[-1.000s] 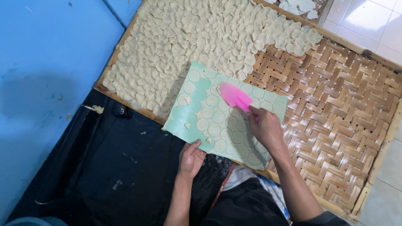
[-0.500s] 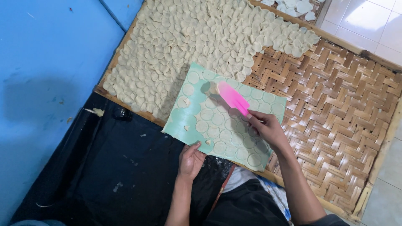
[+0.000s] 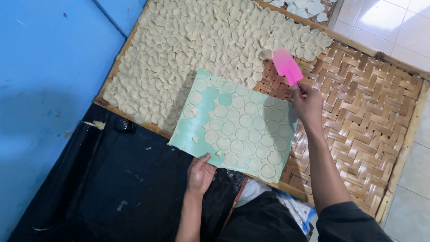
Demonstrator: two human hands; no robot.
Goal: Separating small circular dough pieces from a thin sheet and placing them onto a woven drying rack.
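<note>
Pink spatula (image 3: 287, 65) lifted off green sheet (image 3: 237, 125), right hand (image 3: 307, 104) clamping it, left hand (image 3: 200, 174) gripping sheet edge

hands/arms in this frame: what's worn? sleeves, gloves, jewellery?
Both hands are bare: no gloves, and no rings or watch that I can make out. The left hand and its forearm are uncovered right to the bottom edge of the picture. The right hand and forearm are bare too, up to a dark, black-looking sleeve that starts near the elbow. No markings show on the sleeve.
</note>
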